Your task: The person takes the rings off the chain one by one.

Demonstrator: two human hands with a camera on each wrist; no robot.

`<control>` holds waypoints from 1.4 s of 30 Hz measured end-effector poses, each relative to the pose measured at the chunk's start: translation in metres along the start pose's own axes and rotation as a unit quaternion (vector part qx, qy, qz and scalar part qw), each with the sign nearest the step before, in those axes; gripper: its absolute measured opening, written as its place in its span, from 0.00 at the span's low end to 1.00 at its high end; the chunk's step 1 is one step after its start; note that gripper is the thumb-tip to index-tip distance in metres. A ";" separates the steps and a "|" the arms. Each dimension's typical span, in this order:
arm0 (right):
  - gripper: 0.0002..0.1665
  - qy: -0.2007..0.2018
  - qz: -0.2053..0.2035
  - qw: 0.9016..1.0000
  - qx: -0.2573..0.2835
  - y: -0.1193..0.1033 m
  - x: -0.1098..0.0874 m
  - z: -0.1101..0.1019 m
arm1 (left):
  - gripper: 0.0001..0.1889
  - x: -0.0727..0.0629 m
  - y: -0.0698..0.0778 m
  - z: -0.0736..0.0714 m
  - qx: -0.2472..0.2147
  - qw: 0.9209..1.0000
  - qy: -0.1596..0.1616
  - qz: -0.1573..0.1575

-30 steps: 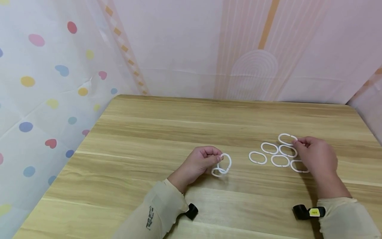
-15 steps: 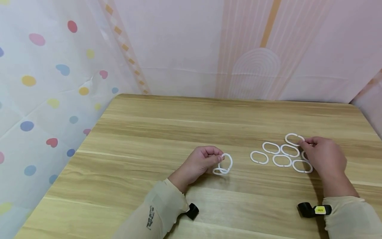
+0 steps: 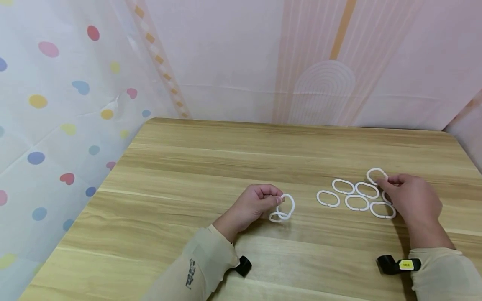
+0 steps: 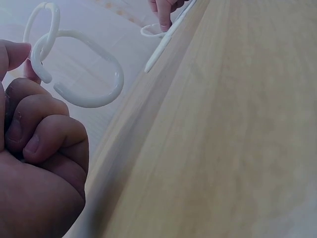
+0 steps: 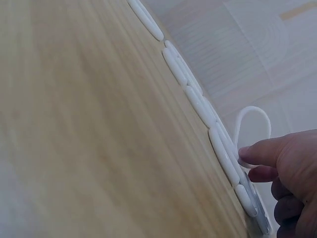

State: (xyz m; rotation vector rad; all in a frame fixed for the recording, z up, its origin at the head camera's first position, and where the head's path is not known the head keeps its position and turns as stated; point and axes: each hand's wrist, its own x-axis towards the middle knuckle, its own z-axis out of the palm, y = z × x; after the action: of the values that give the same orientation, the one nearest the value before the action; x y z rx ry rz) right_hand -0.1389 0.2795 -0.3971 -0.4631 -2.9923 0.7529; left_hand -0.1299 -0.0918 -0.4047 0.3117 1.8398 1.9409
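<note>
Between thumb and forefinger, my left hand (image 3: pixel 248 207) pinches a white oval shower curtain ring (image 3: pixel 293 205) with a small gap in its side. A second white curtain ring (image 3: pixel 272 220) hangs linked through it; the left wrist view shows this hanging ring (image 4: pixel 116 74) and its gap up close. On the right, my right hand (image 3: pixel 419 205) pinches another white curtain ring (image 3: pixel 370 170) at its near right end. That ring (image 5: pixel 270 124) stands tilted up beyond the flat ones in the right wrist view.
Several loose curtain rings (image 3: pixel 356 209) lie flat in a cluster on the wooden table (image 3: pixel 180 167), left of and below my right hand. One of them (image 3: pixel 385 197) is partly hidden by that hand. A patterned cloth backdrop (image 3: pixel 233 62) hangs behind the table.
My right hand has moved right with its ring, away from the cluster, and the ring now tilts up more. My left hand holds its two linked rings almost still.
</note>
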 end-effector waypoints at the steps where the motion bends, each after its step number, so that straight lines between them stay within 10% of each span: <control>1: 0.30 0.000 0.000 1.000 -0.001 0.000 0.000 0.000 | 0.10 0.000 0.000 0.000 -0.001 1.000 0.000 -0.001; 42: 0.23 0.095 -0.108 0.990 0.000 -0.043 -0.037 -0.001 | 0.11 0.008 -0.003 0.005 0.019 1.000 -0.003 0.021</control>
State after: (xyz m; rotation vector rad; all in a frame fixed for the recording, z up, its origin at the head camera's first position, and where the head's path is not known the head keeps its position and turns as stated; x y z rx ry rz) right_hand -0.1150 0.2333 -0.3743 -0.1919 -2.8052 0.6511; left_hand -0.1344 -0.0837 -0.4079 0.3716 1.8827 1.9312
